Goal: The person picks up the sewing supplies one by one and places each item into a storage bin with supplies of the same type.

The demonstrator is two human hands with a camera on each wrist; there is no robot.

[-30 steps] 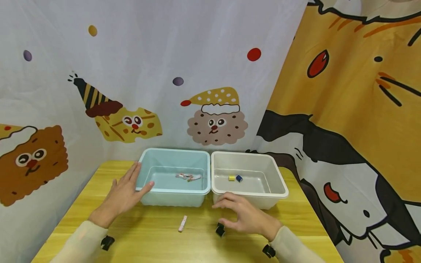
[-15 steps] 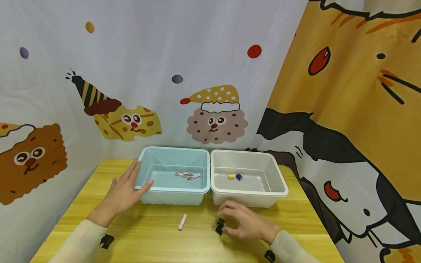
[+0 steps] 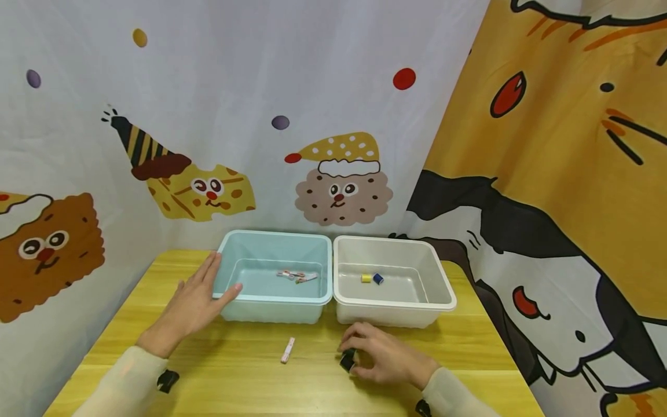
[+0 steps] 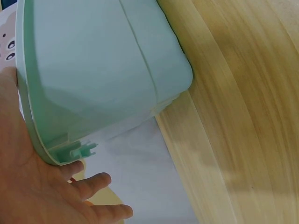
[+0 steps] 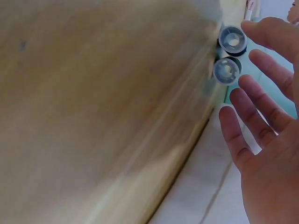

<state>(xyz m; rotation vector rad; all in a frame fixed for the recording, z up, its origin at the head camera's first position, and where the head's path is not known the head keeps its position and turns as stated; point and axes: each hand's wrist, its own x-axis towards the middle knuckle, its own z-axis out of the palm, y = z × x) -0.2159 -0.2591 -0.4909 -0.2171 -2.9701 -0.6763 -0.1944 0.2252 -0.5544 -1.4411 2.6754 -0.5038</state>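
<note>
My left hand (image 3: 186, 307) rests at the left front corner of the light blue bin (image 3: 276, 300), its fingers spread along the side and the thumb over the front rim. My right hand (image 3: 385, 354) is lowered around black thread spools (image 3: 348, 360) on the table, thumb and fingertips close to them. In the right wrist view, two spools show clear round ends, an upper spool (image 5: 232, 39) near the thumb and a lower spool (image 5: 226, 71) by the fingers; a firm hold is not visible. A small pink-and-white clothespin (image 3: 288, 350) lies on the table between the hands.
Inside the blue bin lie several small pinkish clothespins (image 3: 290, 274). A white bin (image 3: 394, 304) stands beside it, holding a yellow spool (image 3: 366, 278) and a blue spool (image 3: 378, 279). A printed curtain (image 3: 224, 87) hangs behind the wooden table (image 3: 250, 382).
My right hand has moved down and back from the white bin's front, its fingers lowering around the black spools. The left hand has stayed at the blue bin.
</note>
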